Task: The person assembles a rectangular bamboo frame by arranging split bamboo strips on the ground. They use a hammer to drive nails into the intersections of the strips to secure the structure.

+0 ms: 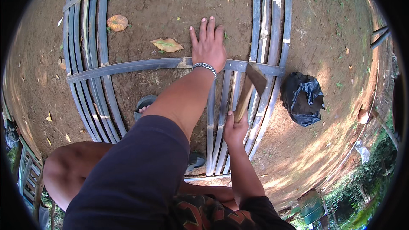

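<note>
My left hand (pixel 208 47) is palm down with its fingers spread, just beyond a dark cross slat (pixel 157 64) of a slatted frame. A chain bracelet (pixel 205 66) circles that wrist, which passes over the slat. In my right hand (pixel 235 130) is a hatchet (pixel 243 100), gripped by its wooden handle. Its flat metal head stands over the right end of the cross slat. Long bluish-grey strips, seemingly split bamboo, run lengthwise in a left group (pixel 93 42) and a right group (pixel 266 21). Several shorter strips (pixel 221 119) start at the cross slat and reach toward me.
Brown soil lies beneath the frame, with dry leaves (pixel 167 44) on it. A crumpled black plastic bag (pixel 302 98) sits just right of the frame. My foot in a dark sandal (pixel 146 102) is inside the frame. A green container (pixel 311 206) stands at the lower right.
</note>
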Motion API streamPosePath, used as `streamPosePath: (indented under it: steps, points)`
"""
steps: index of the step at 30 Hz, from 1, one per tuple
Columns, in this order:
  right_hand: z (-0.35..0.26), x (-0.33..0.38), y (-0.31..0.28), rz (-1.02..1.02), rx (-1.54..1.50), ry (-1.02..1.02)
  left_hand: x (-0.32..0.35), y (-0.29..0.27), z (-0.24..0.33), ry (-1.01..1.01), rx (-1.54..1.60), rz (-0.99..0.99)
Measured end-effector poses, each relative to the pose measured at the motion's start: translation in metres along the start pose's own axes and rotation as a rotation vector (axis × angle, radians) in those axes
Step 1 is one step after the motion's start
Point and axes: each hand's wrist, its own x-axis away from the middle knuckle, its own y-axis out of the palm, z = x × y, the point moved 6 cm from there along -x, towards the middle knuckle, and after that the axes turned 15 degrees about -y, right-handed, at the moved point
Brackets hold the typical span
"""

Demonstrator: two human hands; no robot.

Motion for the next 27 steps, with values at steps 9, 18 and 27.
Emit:
streamPosePath:
  steps: [9, 18, 27]
  points:
    - [0.003, -0.017, 0.015, 0.174, 0.116, 0.184, 0.001, -0.003, 0.002, 0.006, 0.000, 0.006]
    - [0.014, -0.012, 0.033, 0.190, 0.087, 0.192, 0.002, -0.005, 0.003, 0.015, -0.023, 0.018]
    - [0.016, -0.017, 0.033, 0.155, 0.062, 0.290, 0.002, -0.004, 0.003, 0.011, -0.029, 0.032]
